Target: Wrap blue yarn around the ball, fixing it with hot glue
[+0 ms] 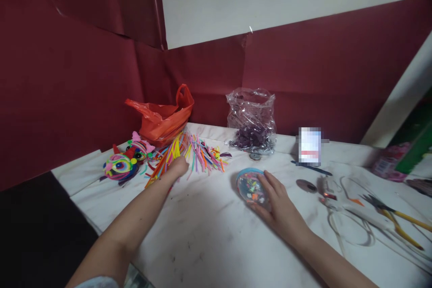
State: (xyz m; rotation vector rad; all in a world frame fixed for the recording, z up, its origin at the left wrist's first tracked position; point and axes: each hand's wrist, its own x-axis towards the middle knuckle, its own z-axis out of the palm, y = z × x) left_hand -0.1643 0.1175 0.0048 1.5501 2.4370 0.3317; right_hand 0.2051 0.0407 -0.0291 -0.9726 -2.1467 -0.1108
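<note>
My left hand (179, 167) reaches into a spread of long colourful fuzzy strips (207, 157) that look like pipe cleaners. Its fingers are hidden among them, so whether it grips any does not show. My right hand (278, 200) is around the near right side of a round clear container (245, 189) with a blue rim, fingers on one side and thumb on the other. Small multicoloured bits lie inside it. Left of the strips sit two colourful round craft figures, a nearer one (120, 167) with a large eye and another (143, 147) behind it.
A red plastic bag (164, 121) and a clear bag (253, 137) with dark purple material stand at the back. To the right are a blurred-out white object (309, 146), a glue gun (354, 207) with its cord, yellow-handled pliers (394, 220) and a tape roll (306, 186).
</note>
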